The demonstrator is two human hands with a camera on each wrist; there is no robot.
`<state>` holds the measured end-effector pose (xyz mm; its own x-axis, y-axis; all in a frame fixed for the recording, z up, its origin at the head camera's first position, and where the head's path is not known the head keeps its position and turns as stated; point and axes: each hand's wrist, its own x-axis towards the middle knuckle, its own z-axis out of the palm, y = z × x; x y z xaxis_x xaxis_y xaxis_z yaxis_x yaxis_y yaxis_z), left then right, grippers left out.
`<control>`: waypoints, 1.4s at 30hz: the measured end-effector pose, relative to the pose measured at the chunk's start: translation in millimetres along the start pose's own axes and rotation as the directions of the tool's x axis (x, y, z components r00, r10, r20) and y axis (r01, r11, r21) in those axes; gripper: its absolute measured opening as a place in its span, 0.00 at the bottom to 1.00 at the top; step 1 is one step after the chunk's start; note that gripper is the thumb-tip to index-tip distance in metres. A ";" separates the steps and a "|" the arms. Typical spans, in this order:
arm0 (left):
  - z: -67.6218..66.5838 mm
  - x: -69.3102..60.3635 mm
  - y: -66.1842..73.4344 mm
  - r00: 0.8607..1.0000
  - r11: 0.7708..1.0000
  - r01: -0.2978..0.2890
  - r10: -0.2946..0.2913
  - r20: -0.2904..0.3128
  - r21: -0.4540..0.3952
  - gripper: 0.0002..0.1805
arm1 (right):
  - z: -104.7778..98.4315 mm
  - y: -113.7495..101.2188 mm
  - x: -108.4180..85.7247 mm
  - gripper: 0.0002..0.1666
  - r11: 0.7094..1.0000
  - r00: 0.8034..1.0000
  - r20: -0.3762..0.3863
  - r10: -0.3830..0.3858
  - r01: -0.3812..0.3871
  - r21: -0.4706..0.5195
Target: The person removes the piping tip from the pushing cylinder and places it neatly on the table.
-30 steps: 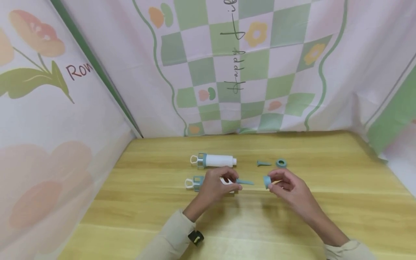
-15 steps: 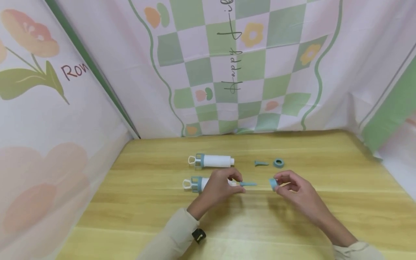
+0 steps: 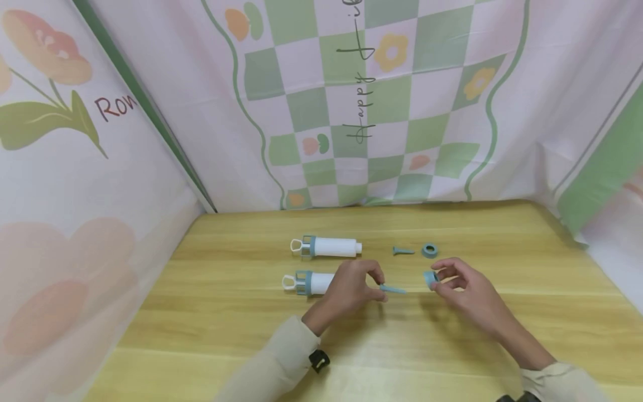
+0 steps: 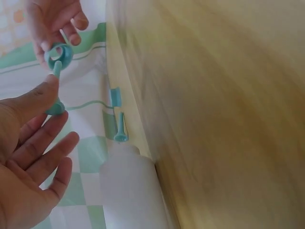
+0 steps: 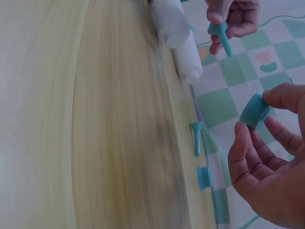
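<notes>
My left hand (image 3: 349, 287) pinches a slim teal nozzle (image 3: 395, 289) by its wide end, and the narrow tip points right. To the right, my right hand (image 3: 467, 293) grips a teal ring cap (image 5: 255, 110) between thumb and fingers. A gap separates nozzle and cap in the head view. Beside and partly behind my left hand lies a white syringe-like tube (image 3: 321, 283) with a teal collar and white loop handle; the hand hides its right end. A matching tube (image 3: 335, 247) lies behind it, its narrow end fully visible.
On the table (image 3: 251, 346), a second teal nozzle (image 3: 403, 251) and a second ring cap (image 3: 429, 250) lie in line with the rear tube. A patterned cloth (image 3: 301, 111) hangs along the back edge, and another (image 3: 75, 223) covers the left side.
My left hand has moved right with the nozzle, away from the front tube's handle end. My right hand has also shifted right, still holding the ring cap. The view has shifted slightly.
</notes>
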<state>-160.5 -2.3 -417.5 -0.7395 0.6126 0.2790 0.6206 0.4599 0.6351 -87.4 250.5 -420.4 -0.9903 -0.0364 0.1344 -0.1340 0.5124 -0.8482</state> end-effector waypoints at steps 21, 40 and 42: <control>24.1 30.1 13.6 0.985 0.981 0.141 -0.152 0.078 0.130 0.20 | -7.9 22.7 15.2 0.18 0.979 1.000 0.026 -0.009 0.014 -0.204; 51.1 53.9 21.3 0.968 0.933 0.173 -0.219 0.118 0.316 0.20 | -13.4 41.0 21.9 0.19 0.953 0.999 0.049 -0.007 0.022 -0.303; 53.8 54.2 20.7 0.967 0.926 0.173 -0.225 0.123 0.336 0.20 | -13.0 42.6 21.3 0.19 0.950 0.999 0.052 0.000 0.016 -0.311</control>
<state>-173.7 75.1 -428.1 -0.8226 0.5674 0.0382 0.5342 0.7479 0.3941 -113.7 282.7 -447.1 -0.9909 -0.0805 0.1076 -0.1312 0.7529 -0.6449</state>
